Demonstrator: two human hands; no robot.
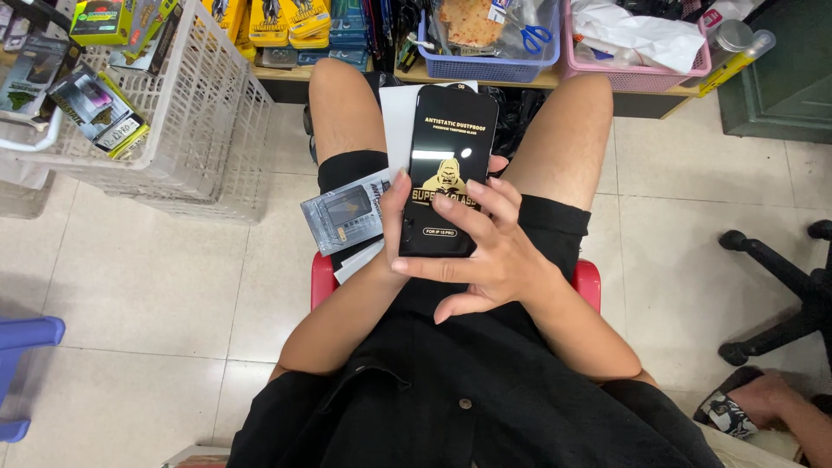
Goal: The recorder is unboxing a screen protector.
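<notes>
I see my right hand [490, 260] and left hand [394, 217] both gripping a black glossy pack [448, 165] over my lap, above the red stool [324, 279]. Pale tiled floor [147, 286] spreads around; white baskets [186, 113] and a stocked shelf [555, 80] lie beyond.

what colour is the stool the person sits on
Red; the stool edges show beside the thighs in the head view.
</notes>
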